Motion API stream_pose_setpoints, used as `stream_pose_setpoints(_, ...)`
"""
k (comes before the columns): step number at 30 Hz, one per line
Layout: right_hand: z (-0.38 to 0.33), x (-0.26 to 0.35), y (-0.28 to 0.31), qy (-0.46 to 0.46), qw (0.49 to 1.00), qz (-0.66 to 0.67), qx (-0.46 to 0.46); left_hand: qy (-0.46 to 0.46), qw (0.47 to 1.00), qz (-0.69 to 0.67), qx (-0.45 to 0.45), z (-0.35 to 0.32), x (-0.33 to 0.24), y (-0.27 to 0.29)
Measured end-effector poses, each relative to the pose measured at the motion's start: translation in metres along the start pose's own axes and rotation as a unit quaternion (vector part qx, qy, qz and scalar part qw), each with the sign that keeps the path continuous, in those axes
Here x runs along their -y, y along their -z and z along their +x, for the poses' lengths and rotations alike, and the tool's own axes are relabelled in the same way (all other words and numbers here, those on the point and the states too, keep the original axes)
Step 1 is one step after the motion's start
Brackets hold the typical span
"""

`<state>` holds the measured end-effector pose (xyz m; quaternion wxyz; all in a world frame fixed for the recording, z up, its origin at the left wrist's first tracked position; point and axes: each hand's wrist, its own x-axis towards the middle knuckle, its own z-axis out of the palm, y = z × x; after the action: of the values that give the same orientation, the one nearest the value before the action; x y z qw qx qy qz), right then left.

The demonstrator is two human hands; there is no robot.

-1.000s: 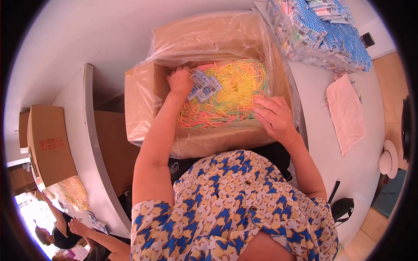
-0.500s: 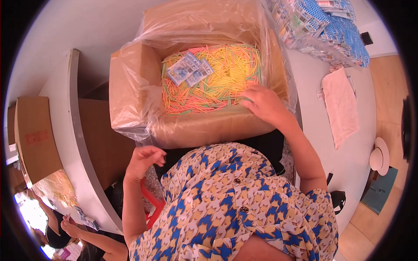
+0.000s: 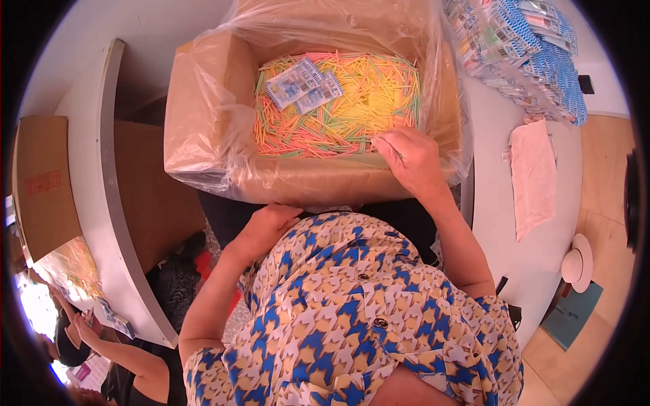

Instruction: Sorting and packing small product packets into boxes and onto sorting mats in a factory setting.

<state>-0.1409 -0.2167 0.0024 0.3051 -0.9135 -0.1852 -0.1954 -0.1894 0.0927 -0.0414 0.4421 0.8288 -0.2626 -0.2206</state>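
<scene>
Right hand fingers curled loosely, pinching into coloured sticks at the near right of the lined cardboard box, probably to pick out a few. Left hand down near the lap, empty, fingers relaxed. Small printed packets resting on the sticks, far left. Right forearm angled over the box's near wall; bagged packet pile on the worktop, far right.
</scene>
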Motion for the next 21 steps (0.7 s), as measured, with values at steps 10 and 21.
stream_pose_setpoints(10, 0.000, 0.007, 0.019, -0.006, 0.956, 0.033, 0.293, -0.158, 0.968, 0.144, -0.132, 0.054, -0.074, 0.064)
stream_pose_setpoints(21, -0.017, 0.004, 0.011, 0.023, 0.939, -0.090, 0.330, -0.101, 0.923, 0.370, -0.032, 0.069, -0.031, 0.036)
